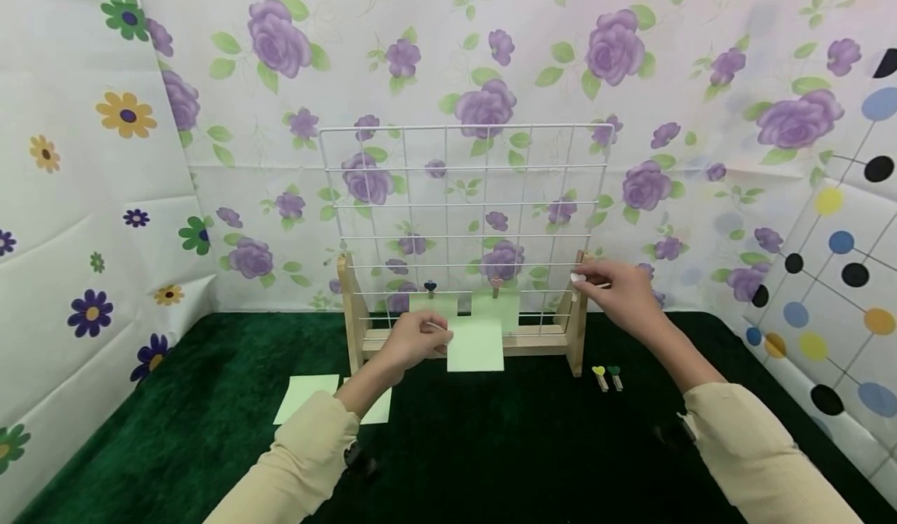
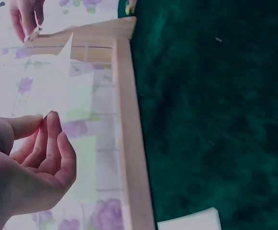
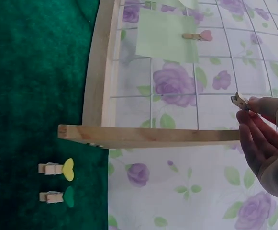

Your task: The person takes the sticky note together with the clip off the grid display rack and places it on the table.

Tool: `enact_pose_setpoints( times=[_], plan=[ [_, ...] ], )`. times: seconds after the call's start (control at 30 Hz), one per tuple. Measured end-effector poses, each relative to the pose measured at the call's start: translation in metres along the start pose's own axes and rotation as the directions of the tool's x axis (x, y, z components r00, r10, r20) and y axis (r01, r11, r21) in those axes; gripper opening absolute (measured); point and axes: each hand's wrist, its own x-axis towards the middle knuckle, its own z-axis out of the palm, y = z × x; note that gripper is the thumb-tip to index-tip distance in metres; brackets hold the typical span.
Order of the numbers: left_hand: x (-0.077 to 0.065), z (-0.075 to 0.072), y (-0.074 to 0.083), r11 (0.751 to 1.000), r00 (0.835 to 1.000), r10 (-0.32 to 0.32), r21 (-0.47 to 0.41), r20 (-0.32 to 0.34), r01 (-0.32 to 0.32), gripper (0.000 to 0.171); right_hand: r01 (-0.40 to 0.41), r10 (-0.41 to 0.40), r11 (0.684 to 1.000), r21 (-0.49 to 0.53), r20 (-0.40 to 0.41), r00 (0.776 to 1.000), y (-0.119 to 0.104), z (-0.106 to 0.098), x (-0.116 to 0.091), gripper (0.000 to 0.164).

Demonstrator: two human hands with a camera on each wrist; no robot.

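My left hand (image 1: 415,343) pinches a pale green square of paper (image 1: 476,345) by its left edge, in front of a white wire grid (image 1: 462,203). The right hand (image 1: 624,294) holds a small wooden clothespin (image 3: 240,101) between thumb and fingers, near the grid's right wooden support (image 1: 578,329). In the head view this clothespin shows a white end. Two other green papers hang low on the grid: one under a dark blue heart clothespin (image 1: 430,288), one under a pink heart clothespin (image 3: 198,36). The held paper partly covers them in the head view.
Two more green papers (image 1: 308,395) lie on the dark green cloth (image 1: 504,462) at left, one partly behind the left forearm. Right of the stand lie a yellow heart clothespin (image 3: 57,168) and a green heart clothespin (image 3: 58,197). A flowered sheet (image 1: 434,57) hangs behind.
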Motion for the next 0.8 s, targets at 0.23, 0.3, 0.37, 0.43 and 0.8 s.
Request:
enact_pose_setpoints(
  times=[0.23,0.3,0.37,0.43,0.8],
  plan=[
    [-0.008,-0.009,-0.021,0.998,0.999,-0.044,0.047,-0.022,0.045,0.014,-0.039,0.039,0.999,-0.007,0.025,0.999,0.012,-0.003,-0.013,0.024],
    [-0.010,-0.011,-0.027,0.997,0.998,-0.058,0.054,-0.027,0.060,0.013,-0.052,0.052,0.999,-0.010,0.033,0.998,0.015,-0.004,-0.017,0.024],
    [-0.014,-0.013,-0.032,0.996,0.997,-0.072,0.056,-0.029,0.074,0.012,-0.062,0.063,0.998,-0.015,0.040,0.997,0.019,-0.005,-0.021,0.025],
    [-0.017,-0.015,-0.037,0.995,0.996,-0.081,0.053,-0.028,0.083,0.012,-0.071,0.071,0.997,-0.015,0.039,0.997,0.022,-0.006,-0.025,0.026],
    [-0.030,-0.022,-0.058,0.991,0.995,-0.101,0.086,-0.022,0.103,0.011,-0.119,0.121,0.992,-0.042,0.075,0.990,0.052,-0.002,-0.048,0.025]
  ],
)
